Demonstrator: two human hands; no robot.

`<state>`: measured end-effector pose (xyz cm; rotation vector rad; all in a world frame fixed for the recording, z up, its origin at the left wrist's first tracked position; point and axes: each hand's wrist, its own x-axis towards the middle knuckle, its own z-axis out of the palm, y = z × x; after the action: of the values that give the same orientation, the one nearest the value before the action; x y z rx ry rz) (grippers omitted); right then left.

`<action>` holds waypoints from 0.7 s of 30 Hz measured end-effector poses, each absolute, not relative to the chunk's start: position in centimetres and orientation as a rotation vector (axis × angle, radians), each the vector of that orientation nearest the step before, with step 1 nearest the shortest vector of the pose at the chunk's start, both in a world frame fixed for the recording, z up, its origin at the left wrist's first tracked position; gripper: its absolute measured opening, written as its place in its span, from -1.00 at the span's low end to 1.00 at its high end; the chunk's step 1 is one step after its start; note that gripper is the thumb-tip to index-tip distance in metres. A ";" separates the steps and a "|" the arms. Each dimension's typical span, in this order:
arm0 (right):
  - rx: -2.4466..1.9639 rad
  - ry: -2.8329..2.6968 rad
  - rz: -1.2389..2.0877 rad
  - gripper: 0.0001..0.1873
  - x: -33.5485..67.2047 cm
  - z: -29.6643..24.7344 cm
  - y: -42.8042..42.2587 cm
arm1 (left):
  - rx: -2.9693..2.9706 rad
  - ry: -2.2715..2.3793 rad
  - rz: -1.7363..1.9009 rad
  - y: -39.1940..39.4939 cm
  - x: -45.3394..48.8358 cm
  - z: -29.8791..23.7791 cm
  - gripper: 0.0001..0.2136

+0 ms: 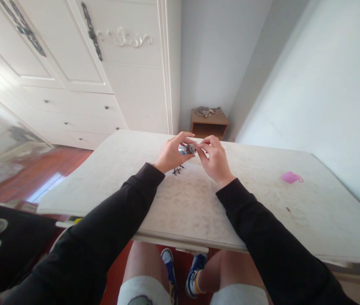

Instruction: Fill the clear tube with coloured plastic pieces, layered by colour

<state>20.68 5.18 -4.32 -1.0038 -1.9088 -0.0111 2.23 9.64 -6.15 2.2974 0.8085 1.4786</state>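
Note:
Above the far middle of the white table, my left hand curls its fingers and thumb around a small, shiny, grey-and-silver object with a bluish patch. Its exact kind is too small to tell. My right hand meets it from the right, thumb and fingers pinched together at the object's right end. Whatever sits between those fingertips is hidden. Several small, thin black pieces lie on the tabletop just below my left hand.
A pink pouch-like item and a small dark bit lie on the table's right side. Beyond the far edge stands a low brown cabinet with cloth on top. White wardrobes rise at the left; a black item is at the near left.

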 end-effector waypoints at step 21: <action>-1.147 -2.432 0.410 -0.48 16.2 -8.7 7.9 | 1.950 1.147 1.971 11.6 1.5 -5.8 -0.47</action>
<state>16.20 7.91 -8.70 -1.1465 -2.4317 0.4105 1.51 11.62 -5.79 1.9505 1.1466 1.9713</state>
